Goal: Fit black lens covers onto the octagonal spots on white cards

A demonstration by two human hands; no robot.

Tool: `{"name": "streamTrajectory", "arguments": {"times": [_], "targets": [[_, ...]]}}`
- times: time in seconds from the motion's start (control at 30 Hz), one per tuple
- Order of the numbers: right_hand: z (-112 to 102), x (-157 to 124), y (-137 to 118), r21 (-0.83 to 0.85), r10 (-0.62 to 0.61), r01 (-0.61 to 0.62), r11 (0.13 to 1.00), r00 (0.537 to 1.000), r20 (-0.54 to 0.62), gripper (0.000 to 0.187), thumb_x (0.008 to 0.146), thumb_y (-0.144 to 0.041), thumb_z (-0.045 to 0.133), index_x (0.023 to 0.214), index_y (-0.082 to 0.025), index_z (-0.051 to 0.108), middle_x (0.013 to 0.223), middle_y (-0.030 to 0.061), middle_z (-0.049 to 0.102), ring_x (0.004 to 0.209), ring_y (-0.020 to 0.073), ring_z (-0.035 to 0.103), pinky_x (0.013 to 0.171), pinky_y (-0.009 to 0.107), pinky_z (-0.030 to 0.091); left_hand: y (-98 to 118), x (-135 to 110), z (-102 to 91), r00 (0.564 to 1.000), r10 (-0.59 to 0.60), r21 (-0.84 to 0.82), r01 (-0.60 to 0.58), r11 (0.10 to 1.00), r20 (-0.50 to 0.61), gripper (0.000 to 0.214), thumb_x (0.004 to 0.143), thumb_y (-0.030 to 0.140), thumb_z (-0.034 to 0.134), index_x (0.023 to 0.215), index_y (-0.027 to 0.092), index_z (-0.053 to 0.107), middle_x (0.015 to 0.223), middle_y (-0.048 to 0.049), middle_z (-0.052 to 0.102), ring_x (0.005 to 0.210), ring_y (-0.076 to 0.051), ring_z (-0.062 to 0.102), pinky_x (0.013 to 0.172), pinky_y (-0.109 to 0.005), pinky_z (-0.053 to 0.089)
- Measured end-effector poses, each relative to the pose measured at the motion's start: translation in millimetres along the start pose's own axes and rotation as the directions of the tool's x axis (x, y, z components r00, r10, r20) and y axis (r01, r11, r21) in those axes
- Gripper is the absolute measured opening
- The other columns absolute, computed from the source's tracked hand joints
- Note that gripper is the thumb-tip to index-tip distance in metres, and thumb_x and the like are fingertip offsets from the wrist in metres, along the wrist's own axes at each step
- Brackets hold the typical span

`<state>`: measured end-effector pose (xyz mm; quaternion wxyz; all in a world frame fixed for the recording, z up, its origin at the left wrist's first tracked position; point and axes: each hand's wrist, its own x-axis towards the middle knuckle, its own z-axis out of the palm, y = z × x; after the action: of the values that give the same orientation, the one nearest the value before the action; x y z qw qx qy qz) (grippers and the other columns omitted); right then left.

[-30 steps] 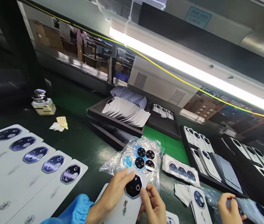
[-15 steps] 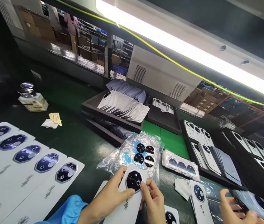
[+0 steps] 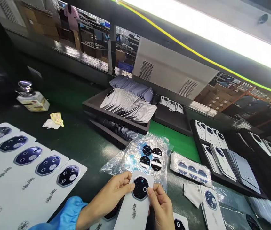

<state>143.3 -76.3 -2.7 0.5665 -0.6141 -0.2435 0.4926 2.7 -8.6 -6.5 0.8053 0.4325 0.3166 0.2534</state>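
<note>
A white phone back cover (image 3: pixel 128 217) with dark lettering is held upright at the bottom middle. On its upper part sits a dark octagonal camera plate (image 3: pixel 140 189). My left hand (image 3: pixel 111 191) grips the cover's left edge, thumb reaching onto the plate's rim. From the right, my right hand (image 3: pixel 160 204) pinches the other edge, its thumb touching the plate's lower right. Just beyond my hands, a clear plastic bag (image 3: pixel 131 148) lies under several round black camera plates (image 3: pixel 147 150). Another cover partly shows below my left hand.
White covers (image 3: pixel 27 188) lie in a row at left. Black trays of covers (image 3: pixel 116 116) stand at the back and right (image 3: pixel 221 172). A pump bottle (image 3: pixel 33 99) stands at far left. A wrapped pack of plates (image 3: pixel 190 169) and stacked covers (image 3: pixel 213 207) lie at right.
The view has shifted slightly. Both hands still hold the cover, which now faces me more squarely, and my left thumb has drawn back toward the plate's edge. Another person's hand at right has left the view.
</note>
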Motion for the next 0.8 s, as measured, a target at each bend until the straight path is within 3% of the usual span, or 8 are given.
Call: {"name": "streamTrajectory", "arguments": {"times": [0.1, 0.3, 0.43, 0.6, 0.8], "targets": [[0, 0, -1, -0.016, -0.010, 0.010, 1.000, 0.999, 0.034, 0.051, 0.059, -0.061, 0.077, 0.063, -0.016, 0.052, 0.051, -0.0074, 0.041, 0.043, 0.0044, 0.033, 0.042, 0.017, 0.027, -1, 2, -0.3, 0.997, 0.014, 0.076, -0.008, 0.997, -0.079, 0.051, 0.069, 0.063, 0.067, 0.067, 0.018, 0.043, 0.057, 0.0068, 0.046, 0.052, -0.009, 0.042, 0.049, -0.019, 0.031], [0, -1, -2, -0.050, -0.032, 0.036, 0.998, 0.997, 0.066, 0.050, 0.061, -0.061, 0.075, 0.063, -0.016, 0.054, 0.052, -0.0071, 0.041, 0.045, 0.0047, 0.034, 0.044, 0.018, 0.028, -3, 6, -0.1, 0.994, 0.054, -0.020, -0.056, 0.998, -0.092, 0.042, 0.070, 0.055, 0.070, 0.075, 0.016, 0.055, 0.070, 0.0013, 0.060, 0.067, -0.014, 0.054, 0.059, -0.022, 0.040], [-1, -1, 1, -0.098, -0.071, 0.079, 0.992, 0.994, 0.082, 0.050, 0.061, -0.063, 0.074, 0.066, -0.015, 0.059, 0.053, -0.0053, 0.045, 0.046, 0.0055, 0.035, 0.044, 0.019, 0.028, -4, 8, -1.2, 0.989, 0.024, -0.054, -0.032, 0.998, -0.145, 0.045, 0.067, 0.051, 0.075, 0.065, 0.017, 0.045, 0.062, 0.0055, 0.051, 0.057, -0.010, 0.047, 0.056, -0.020, 0.036], [1, -3, 2, -0.122, -0.110, 0.120, 0.985, 0.990, 0.084, 0.049, 0.063, -0.062, 0.073, 0.062, -0.016, 0.055, 0.052, -0.0068, 0.040, 0.045, 0.0052, 0.033, 0.044, 0.018, 0.027, -5, 12, 7.0, 0.988, 0.013, -0.078, -0.026, 0.997, -0.156, 0.048, 0.061, 0.050, 0.077, 0.066, 0.019, 0.040, 0.060, 0.0075, 0.045, 0.057, -0.009, 0.042, 0.054, -0.020, 0.034], [5, -9, 2, -0.145, -0.165, 0.177, 0.974, 0.982, 0.087, 0.050, 0.064, -0.062, 0.072, 0.061, -0.016, 0.053, 0.052, -0.0076, 0.037, 0.046, 0.0050, 0.033, 0.045, 0.017, 0.028, 2, 9, 24.3, 0.938, 0.172, 0.180, -0.121, 0.976, -0.301, 0.039, 0.064, 0.044, 0.070, 0.064, 0.021, 0.039, 0.056, 0.0086, 0.040, 0.057, -0.011, 0.039, 0.055, -0.022, 0.033]]}}
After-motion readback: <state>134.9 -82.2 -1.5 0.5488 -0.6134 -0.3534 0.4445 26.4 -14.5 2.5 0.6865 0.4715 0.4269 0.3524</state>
